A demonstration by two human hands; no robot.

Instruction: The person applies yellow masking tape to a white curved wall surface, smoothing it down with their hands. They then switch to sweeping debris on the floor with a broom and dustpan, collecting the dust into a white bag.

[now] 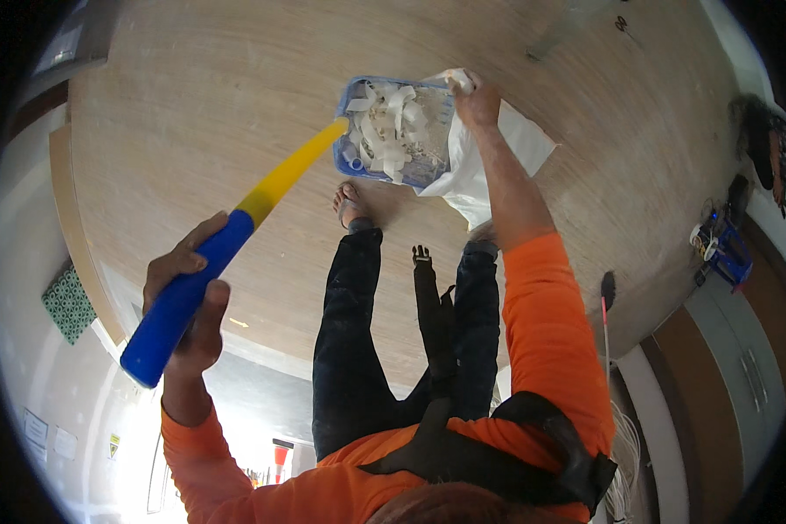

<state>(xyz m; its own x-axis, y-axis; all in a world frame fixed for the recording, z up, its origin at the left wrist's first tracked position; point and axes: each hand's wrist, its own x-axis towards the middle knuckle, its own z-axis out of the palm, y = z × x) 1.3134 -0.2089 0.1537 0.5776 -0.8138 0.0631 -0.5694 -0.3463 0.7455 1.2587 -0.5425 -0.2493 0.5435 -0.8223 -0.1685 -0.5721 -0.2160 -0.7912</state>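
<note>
A thick blue-and-yellow handle [251,208] is gripped in my left hand [183,279], with the fingers wrapped round its blue part. Its yellow end meets the left rim of a blue dustpan [341,150]. White paper-like strips and crumbly debris [391,122] fill much of the pan. My right hand [478,103] is closed on the bunched top edge of a white plastic sack [498,162]. The sack hangs beside the pan's right end and overlaps it. Whether the sack holds anything is hidden from me.
My sandalled foot [349,203] stands on the wood-look floor [218,113] just below the pan. A long-handled brush [609,288] lies at the right. Farther right are a blue stool-like item [732,255] with cables and a cabinet [738,375]. A black strap [428,306] dangles before me.
</note>
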